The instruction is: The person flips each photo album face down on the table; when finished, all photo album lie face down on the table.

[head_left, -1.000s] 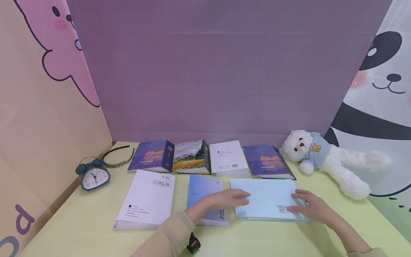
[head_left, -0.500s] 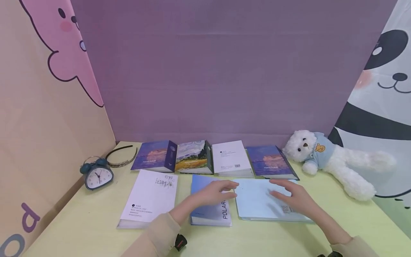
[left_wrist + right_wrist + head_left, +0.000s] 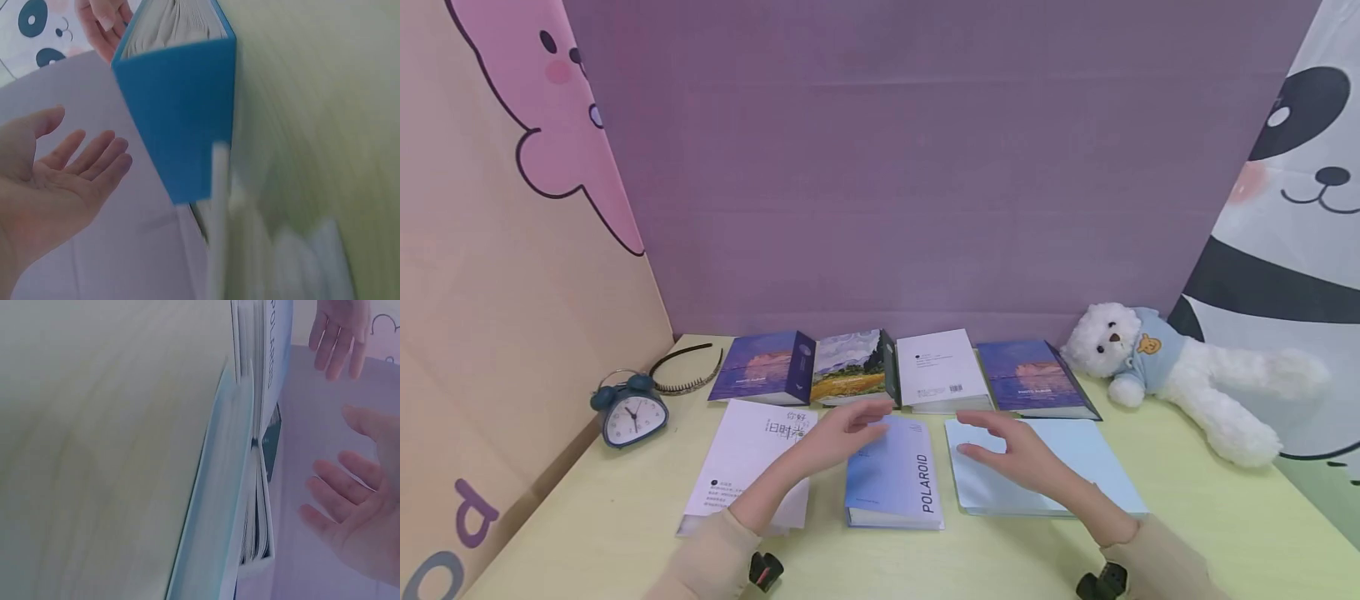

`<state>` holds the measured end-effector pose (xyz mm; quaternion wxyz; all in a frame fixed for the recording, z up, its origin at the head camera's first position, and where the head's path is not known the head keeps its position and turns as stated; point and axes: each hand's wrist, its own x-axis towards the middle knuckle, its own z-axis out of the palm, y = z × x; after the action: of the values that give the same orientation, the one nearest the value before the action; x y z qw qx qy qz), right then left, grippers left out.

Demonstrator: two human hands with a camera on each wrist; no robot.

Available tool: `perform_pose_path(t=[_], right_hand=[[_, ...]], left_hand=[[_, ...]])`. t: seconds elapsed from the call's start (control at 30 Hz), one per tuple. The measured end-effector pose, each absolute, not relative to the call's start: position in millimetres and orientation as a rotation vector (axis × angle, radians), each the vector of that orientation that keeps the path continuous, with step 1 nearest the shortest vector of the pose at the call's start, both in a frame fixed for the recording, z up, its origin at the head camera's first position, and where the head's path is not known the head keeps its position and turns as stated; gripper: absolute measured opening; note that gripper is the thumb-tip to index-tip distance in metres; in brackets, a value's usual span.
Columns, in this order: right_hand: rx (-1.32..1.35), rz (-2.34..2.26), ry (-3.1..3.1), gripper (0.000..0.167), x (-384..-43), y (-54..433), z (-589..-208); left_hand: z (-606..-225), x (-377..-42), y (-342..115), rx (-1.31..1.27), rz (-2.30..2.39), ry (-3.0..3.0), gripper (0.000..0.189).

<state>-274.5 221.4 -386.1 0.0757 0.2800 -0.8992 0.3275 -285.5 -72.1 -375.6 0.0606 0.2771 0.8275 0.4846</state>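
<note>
In the head view my left hand (image 3: 831,437) is held over the gap between a white album (image 3: 745,467) and a blue "POLAROID" album (image 3: 887,479), its fingers extended and holding nothing. My right hand (image 3: 1018,454) hovers above a pale blue album (image 3: 1075,442), also with nothing in its fingers. The left wrist view shows the left hand (image 3: 62,169) beside the blue spine (image 3: 178,119) of a thick album. From the right wrist, the right hand (image 3: 362,506) appears apart from the pale blue album's edge (image 3: 219,481).
Along the back stand two sunset photo albums (image 3: 752,367), a landscape album (image 3: 852,367) and a white one (image 3: 940,367). An alarm clock (image 3: 635,414) and headband (image 3: 688,385) are at the left. A white plush bear (image 3: 1172,367) lies at the right on the yellow table (image 3: 1000,558).
Both hands have moved left. The right hand has left the far edge of the pale blue album, and the left hand has passed over the POLAROID album. The albums keep their places.
</note>
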Motion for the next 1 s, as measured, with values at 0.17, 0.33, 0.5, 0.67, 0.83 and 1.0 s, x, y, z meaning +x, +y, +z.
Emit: perform_pose_path(t=[0.17,0.33,0.5,0.67,0.83,1.0], right_hand=[[0.961,1.016,-2.735,0.052,-275,202,-386],[1.067,1.066,-2.807,0.06,-274,186,-389],[1.093,1.09,-2.891,0.069,-270,174,-390],[1.113,1.071,-2.948,0.075,-268,169,-390],[1.139,1.031,-2.98,0.08,-268,165,-389],[1.154,1.064,-3.029,0.081,-269,164,-389]], left_hand=[[-379,-283,-90,0.769,1.494,2.532,0.044],[-387,-280,-103,0.71,1.484,2.563,0.044],[-393,-278,-114,0.653,1.467,2.571,0.044],[-394,-276,-118,0.649,1.417,2.499,0.051],[-396,-272,-120,0.65,1.336,2.427,0.059],[-396,-269,-122,0.687,1.25,2.425,0.063]])
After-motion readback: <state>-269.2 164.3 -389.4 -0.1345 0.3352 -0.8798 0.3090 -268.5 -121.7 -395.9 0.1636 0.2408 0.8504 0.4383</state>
